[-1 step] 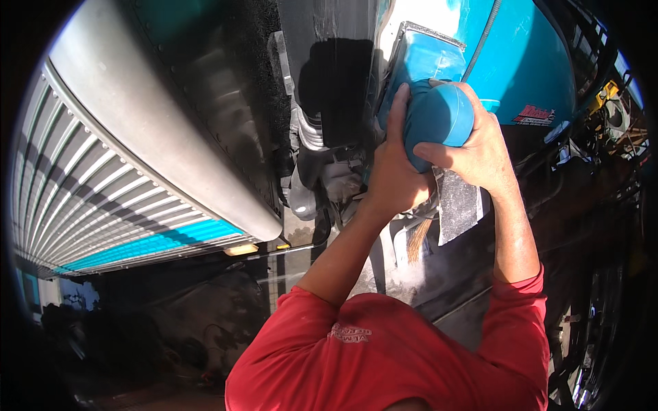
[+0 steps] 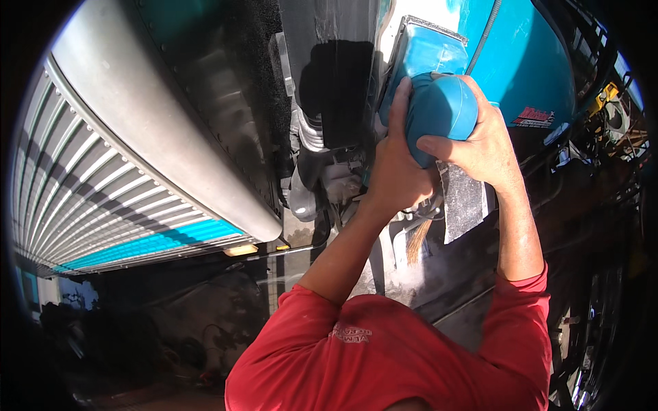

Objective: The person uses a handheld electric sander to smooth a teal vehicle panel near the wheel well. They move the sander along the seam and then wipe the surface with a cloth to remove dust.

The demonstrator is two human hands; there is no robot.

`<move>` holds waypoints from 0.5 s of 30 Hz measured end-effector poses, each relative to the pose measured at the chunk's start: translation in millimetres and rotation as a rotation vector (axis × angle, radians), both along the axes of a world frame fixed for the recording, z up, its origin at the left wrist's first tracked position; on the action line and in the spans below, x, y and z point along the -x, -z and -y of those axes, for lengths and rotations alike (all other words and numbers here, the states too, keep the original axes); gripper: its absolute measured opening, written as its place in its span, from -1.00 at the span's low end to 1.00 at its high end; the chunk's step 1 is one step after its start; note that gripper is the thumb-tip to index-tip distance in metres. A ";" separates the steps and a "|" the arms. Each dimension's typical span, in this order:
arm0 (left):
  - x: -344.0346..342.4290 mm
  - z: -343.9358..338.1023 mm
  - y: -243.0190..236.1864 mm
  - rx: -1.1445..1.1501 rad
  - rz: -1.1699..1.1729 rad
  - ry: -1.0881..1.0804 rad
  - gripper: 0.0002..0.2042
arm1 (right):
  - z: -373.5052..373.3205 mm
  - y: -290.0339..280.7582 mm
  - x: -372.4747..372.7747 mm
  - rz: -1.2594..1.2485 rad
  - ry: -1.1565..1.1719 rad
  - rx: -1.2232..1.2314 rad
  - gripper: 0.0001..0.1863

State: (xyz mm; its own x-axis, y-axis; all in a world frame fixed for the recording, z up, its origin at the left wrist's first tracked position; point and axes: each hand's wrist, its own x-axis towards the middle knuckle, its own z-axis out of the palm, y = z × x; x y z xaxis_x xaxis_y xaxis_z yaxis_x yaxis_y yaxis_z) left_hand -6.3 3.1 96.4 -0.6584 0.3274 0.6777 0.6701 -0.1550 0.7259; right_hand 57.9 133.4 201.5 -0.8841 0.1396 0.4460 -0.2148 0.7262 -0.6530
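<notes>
In the head view, a blue sanding tool (image 2: 447, 106) is gripped by both of the person's hands, its round knob toward the person and its flat rectangular plate (image 2: 428, 55) stretching away from them over a white patch (image 2: 397, 19) beside a teal panel (image 2: 521, 55). The left hand (image 2: 401, 168) is curled around the left and near side of the tool, one digit laid straight along its left flank. The right hand (image 2: 485, 142) clasps the knob from the right, thumb across the near face; the tips of its other fingers are mostly hidden behind the knob. A metal strip (image 2: 439, 31) runs across the far end of the plate. From beneath the near end of the tool hangs a grey, gritty-looking sheet (image 2: 465, 209), just below the right hand. The teal panel is to the right of the tool, with a thin grey hose (image 2: 486, 31) running along its surface. To the left of the tool stands a dark flap (image 2: 336, 82) bearing a shadow; well apart, farther left, is a ribbed metal panel (image 2: 103, 185) with a turquoise stripe (image 2: 154, 245). Nearer the person than the tool are straw-coloured bristles (image 2: 415, 243) and the person's red shirt (image 2: 391, 349).
</notes>
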 end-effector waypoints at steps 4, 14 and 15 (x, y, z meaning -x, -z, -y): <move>6.3 -18.5 -21.7 -0.073 -0.106 -0.032 0.18 | -23.1 -26.9 1.1 -0.086 -0.092 -0.022 -0.19; -2.4 -11.4 -7.5 0.020 -0.075 -0.065 0.15 | -15.8 -2.0 -2.3 -0.027 -0.007 -0.043 -0.15; -1.0 -12.8 -13.5 0.016 -0.084 -0.069 0.15 | -20.7 -9.7 -1.8 -0.078 -0.064 -0.058 -0.19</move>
State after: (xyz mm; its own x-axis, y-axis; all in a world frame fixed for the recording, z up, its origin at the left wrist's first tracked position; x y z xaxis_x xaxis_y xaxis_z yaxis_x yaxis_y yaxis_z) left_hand -5.3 15.9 109.9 -0.6210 0.2943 0.7265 0.7374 -0.0951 0.6688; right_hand 59.7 154.1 211.2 -0.8528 0.0562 0.5192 -0.3099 0.7457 -0.5898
